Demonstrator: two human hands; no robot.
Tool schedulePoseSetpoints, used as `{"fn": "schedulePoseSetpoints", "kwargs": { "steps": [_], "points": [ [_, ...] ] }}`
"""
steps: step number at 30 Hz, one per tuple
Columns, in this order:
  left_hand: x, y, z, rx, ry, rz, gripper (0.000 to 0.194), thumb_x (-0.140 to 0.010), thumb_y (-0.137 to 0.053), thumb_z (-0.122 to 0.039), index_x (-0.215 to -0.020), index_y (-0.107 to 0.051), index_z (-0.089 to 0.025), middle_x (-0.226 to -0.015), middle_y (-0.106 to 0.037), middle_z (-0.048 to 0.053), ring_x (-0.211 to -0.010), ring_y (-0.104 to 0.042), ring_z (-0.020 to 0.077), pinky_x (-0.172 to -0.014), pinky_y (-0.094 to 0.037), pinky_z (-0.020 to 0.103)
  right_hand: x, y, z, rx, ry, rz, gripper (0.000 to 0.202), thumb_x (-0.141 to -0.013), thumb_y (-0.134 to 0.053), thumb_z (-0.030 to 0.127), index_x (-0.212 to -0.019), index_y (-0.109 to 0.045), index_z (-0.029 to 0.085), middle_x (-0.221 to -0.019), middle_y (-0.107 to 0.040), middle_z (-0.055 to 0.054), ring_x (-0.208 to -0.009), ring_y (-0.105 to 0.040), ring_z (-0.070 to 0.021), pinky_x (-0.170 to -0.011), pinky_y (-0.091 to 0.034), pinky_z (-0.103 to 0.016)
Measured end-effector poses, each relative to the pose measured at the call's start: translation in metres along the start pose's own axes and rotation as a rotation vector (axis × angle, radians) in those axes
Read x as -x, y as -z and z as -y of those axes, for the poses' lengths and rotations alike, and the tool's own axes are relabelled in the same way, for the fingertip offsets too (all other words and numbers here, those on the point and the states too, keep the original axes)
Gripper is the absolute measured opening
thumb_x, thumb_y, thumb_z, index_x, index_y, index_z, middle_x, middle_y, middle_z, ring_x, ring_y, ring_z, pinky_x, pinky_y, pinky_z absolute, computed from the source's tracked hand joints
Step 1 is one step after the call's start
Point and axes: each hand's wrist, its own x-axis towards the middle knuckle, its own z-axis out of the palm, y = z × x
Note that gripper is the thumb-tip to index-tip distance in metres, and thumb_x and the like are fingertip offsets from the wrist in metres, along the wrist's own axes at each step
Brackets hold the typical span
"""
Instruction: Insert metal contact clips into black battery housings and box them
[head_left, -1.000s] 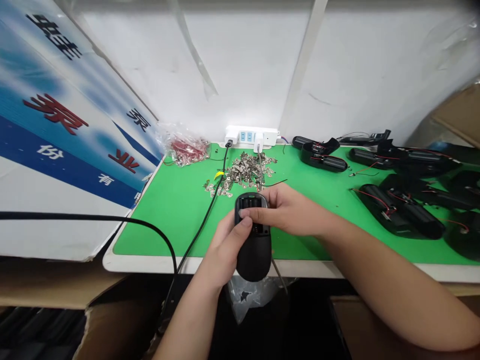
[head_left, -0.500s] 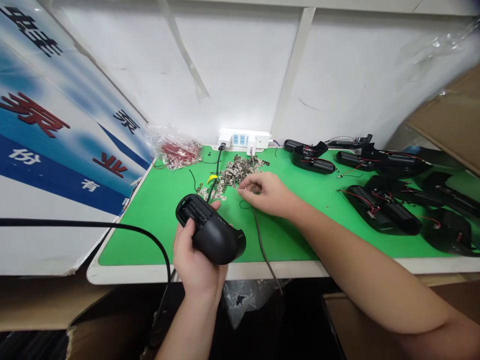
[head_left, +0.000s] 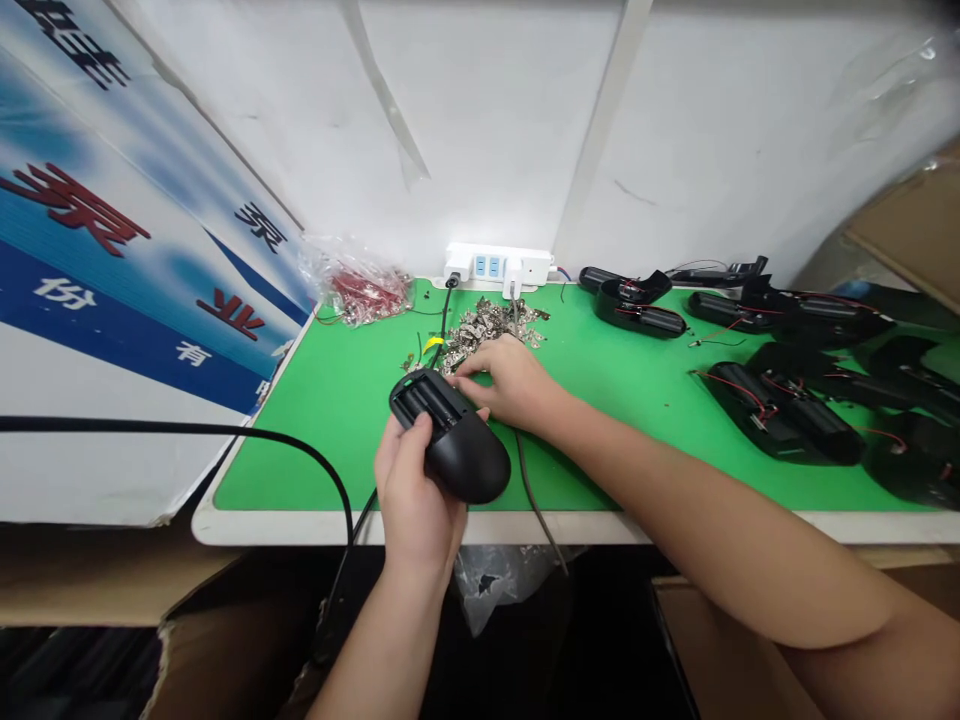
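Observation:
My left hand [head_left: 420, 490] is wrapped round a black plastic housing [head_left: 472, 455] with an open battery compartment on its upper face, tilted above the green mat [head_left: 315, 440]. The thumb lies by the edge of that compartment. My right hand [head_left: 514, 385] is closed in a pinch close to the far end of the housing; what sits between its fingertips is too small to make out. Just beyond the right hand lies a heap of small metal contact pieces [head_left: 487, 325], partly covered by the fingers.
A white power strip [head_left: 491, 265] with plugged cables stands against the wall. To its left is a plastic bag [head_left: 364, 290] holding red parts. Several black housings with red wires [head_left: 787, 410] lie on the right. A black cable [head_left: 285, 440] loops at the left.
My right hand has moved left from the metal pieces, nearer the housing. The left hand still holds the housing, which has turned slightly. The whole view has shifted a little.

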Motion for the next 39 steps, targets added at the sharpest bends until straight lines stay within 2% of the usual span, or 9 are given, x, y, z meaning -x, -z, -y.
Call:
{"fn": "schedulePoseSetpoints", "kwargs": {
  "steps": [4, 9, 14, 16, 19, 22, 27, 30, 39],
  "points": [
    [0.001, 0.000, -0.002, 0.037, 0.011, -0.096, 0.034, -0.081, -0.071, -0.031, -0.110, -0.072, -0.014, -0.111, -0.078, 0.010, -0.073, -0.077, 0.0228, -0.066, -0.062, 0.031, -0.004, -0.007, -0.003, -0.003, 0.052, -0.016, 0.018, -0.093, -0.067, 0.027, -0.095, -0.084, 0.021, -0.079, -0.074, -0.003, -0.075, -0.059, -0.0151, -0.078, -0.035, -0.030],
    [0.001, -0.001, 0.001, -0.033, -0.019, -0.032, 0.030, -0.081, -0.071, -0.028, -0.108, -0.072, -0.015, -0.113, -0.077, 0.010, -0.080, -0.076, 0.0226, -0.069, -0.063, 0.031, -0.009, -0.013, -0.012, -0.119, 0.094, 0.002, 0.020, -0.096, -0.065, 0.026, -0.090, -0.084, 0.022, -0.079, -0.076, -0.001, -0.078, -0.064, -0.0136, -0.083, -0.041, -0.028],
    [-0.001, -0.001, 0.005, -0.132, 0.010, 0.042, 0.029, -0.080, -0.073, -0.025, -0.108, -0.072, -0.017, -0.117, -0.075, 0.009, -0.085, -0.075, 0.0230, -0.080, -0.064, 0.038, -0.003, 0.011, -0.010, -0.428, -0.028, -0.225, 0.019, -0.095, -0.066, 0.028, -0.098, -0.083, 0.019, -0.103, -0.081, -0.003, -0.093, -0.074, -0.0173, -0.086, -0.054, -0.030],
    [-0.002, -0.002, 0.005, -0.145, 0.018, 0.051, 0.032, -0.078, -0.074, -0.022, -0.110, -0.071, -0.019, -0.119, -0.073, 0.007, -0.086, -0.074, 0.0230, -0.085, -0.062, 0.041, 0.004, 0.023, -0.007, -0.448, -0.047, -0.255, 0.019, -0.094, -0.068, 0.028, -0.101, -0.083, 0.019, -0.107, -0.081, -0.004, -0.098, -0.075, -0.0196, -0.089, -0.057, -0.033],
    [-0.003, -0.001, 0.006, -0.162, 0.040, 0.071, 0.037, -0.078, -0.074, -0.021, -0.114, -0.069, -0.022, -0.111, -0.073, 0.005, -0.086, -0.073, 0.0223, -0.089, -0.059, 0.041, 0.017, 0.032, -0.001, -0.389, 0.069, -0.245, 0.023, -0.096, -0.063, 0.023, -0.113, -0.079, 0.018, -0.114, -0.079, -0.006, -0.104, -0.074, -0.0200, -0.095, -0.056, -0.035],
    [-0.005, 0.002, 0.008, -0.205, 0.024, 0.094, 0.031, -0.079, -0.072, -0.021, -0.110, -0.070, -0.022, -0.101, -0.072, 0.003, -0.086, -0.068, 0.0189, -0.083, -0.055, 0.031, 0.027, 0.032, 0.007, -0.367, 0.188, -0.243, 0.033, -0.098, -0.057, 0.019, -0.128, -0.070, 0.016, -0.119, -0.077, -0.008, -0.104, -0.073, -0.0179, -0.093, -0.057, -0.033],
    [-0.010, 0.012, 0.014, -0.321, -0.030, 0.133, 0.024, -0.083, -0.069, -0.021, -0.106, -0.073, -0.023, -0.098, -0.071, 0.002, -0.094, -0.062, 0.0183, -0.080, -0.048, 0.024, 0.029, 0.029, 0.015, -0.207, 0.351, -0.244, 0.018, -0.098, -0.059, 0.017, -0.102, -0.076, 0.020, -0.102, -0.079, -0.003, -0.097, -0.071, -0.0168, -0.090, -0.055, -0.032],
    [-0.012, 0.013, 0.016, -0.318, -0.010, 0.178, 0.023, -0.086, -0.066, -0.020, -0.107, -0.074, -0.023, -0.101, -0.071, 0.001, -0.097, -0.061, 0.0180, -0.084, -0.046, 0.024, 0.025, 0.026, 0.014, -0.153, 0.428, -0.245, 0.020, -0.098, -0.058, 0.013, -0.099, -0.077, 0.021, -0.100, -0.079, -0.002, -0.096, -0.070, -0.0171, -0.092, -0.054, -0.034],
    [-0.010, 0.010, 0.014, -0.328, 0.019, 0.200, 0.017, -0.085, -0.062, -0.019, -0.099, -0.072, -0.021, -0.085, -0.063, 0.000, -0.080, -0.056, 0.0161, -0.069, -0.041, 0.025, 0.024, 0.024, 0.015, -0.201, 0.297, -0.212, 0.017, -0.096, -0.062, 0.016, -0.095, -0.078, 0.022, -0.099, -0.077, -0.004, -0.097, -0.070, -0.0186, -0.090, -0.054, -0.035]
  ]
}}
